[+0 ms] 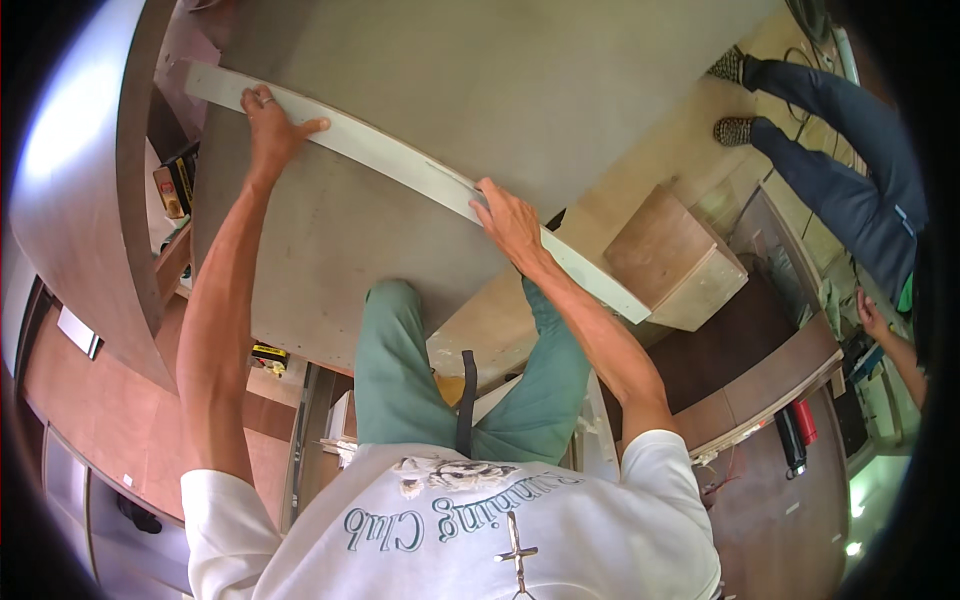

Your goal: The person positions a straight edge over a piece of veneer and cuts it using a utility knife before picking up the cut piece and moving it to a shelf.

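Note:
A long, narrow white board (390, 168) slants from the upper left down to the right across a wide grey-brown panel (430, 50). Near the board's far-left end, my left hand (270, 125) grips it, thumb along the near edge and fingers over the face. Farther right, my right hand (510, 222) is closed on the same board, past its middle. Whether the board touches the panel or hangs just above it, I cannot tell. Its right end reaches beside a light wooden box (665, 250).
Another person's legs (840, 150) and hand (873, 312) show at the right. A large curved panel (85, 200) stands at the left. Yellow-and-black tape measures (268, 355) lie by the panel edge. A red-and-black tool (795, 440) sits lower right.

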Demonstrator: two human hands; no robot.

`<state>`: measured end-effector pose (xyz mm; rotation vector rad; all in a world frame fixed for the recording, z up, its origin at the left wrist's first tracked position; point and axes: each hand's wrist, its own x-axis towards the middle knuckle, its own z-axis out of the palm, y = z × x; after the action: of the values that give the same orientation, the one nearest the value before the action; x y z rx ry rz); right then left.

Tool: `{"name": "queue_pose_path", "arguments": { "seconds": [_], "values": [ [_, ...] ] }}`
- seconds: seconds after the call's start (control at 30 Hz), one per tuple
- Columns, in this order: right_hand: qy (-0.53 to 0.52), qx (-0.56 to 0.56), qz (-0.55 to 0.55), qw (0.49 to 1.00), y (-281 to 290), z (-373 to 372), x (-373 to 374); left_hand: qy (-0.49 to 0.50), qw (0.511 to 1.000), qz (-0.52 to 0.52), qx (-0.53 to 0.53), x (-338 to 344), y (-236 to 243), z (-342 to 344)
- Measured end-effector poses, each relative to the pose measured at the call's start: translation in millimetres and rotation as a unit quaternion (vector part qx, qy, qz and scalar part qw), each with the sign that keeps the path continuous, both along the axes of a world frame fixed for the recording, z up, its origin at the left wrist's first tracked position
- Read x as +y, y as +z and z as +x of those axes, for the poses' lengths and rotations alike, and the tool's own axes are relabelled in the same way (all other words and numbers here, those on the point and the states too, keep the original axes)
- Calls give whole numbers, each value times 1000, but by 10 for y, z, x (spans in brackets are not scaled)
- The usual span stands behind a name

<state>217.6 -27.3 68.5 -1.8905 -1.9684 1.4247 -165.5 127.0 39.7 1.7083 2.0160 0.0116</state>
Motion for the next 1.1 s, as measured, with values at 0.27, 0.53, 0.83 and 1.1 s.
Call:
{"name": "queue_pose_path", "arguments": {
  "seconds": [0.27, 0.53, 0.83, 1.1],
  "values": [
    [-12, -30, 32, 999, -120, -56, -116, -35, 994, 44, 97, -467, -61, 138],
    [-26, 13, -5, 1000, -117, 23, -125, -53, 997, 18, 55, -1327, 300, 1985],
    [72, 41, -45, 996, 5, 580, -86, -18, 1000, -26, -3, -1194, 225, 1992],
    [107, 62, -28, 992, -19, 509, 52, 0, 998, -60, 7, -1129, 346, 2172]
  ]
}}
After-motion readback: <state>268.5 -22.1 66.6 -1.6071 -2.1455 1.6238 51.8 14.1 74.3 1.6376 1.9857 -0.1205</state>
